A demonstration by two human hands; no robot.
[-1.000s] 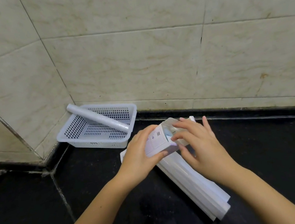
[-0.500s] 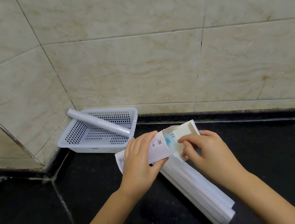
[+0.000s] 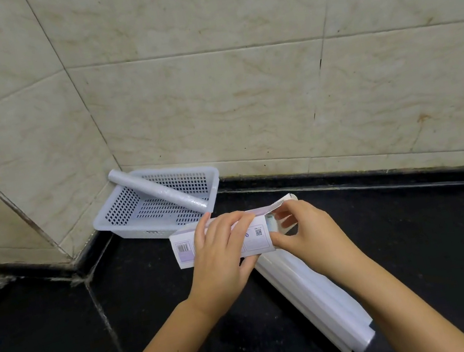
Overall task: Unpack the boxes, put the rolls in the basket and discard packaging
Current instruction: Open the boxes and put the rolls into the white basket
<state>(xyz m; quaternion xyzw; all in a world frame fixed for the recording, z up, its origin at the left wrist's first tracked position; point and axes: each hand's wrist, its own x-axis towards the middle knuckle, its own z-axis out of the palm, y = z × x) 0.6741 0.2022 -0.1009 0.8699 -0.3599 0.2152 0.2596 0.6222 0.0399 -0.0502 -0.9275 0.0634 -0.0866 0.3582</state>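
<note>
L hand (image 3: 223,257) grip wraps box (image 3: 184,246); R hand (image 3: 311,233) prob pinching its flap

My left hand (image 3: 223,257) and right hand (image 3: 312,239) are both bare: no gloves, rings, or wristbands visible. Both forearms are uncovered to the frame's lower edge, no sleeves in view. Fingernails appear short and unpainted, though the wide-angle view leaves that uncertain. No marks noted.
</note>
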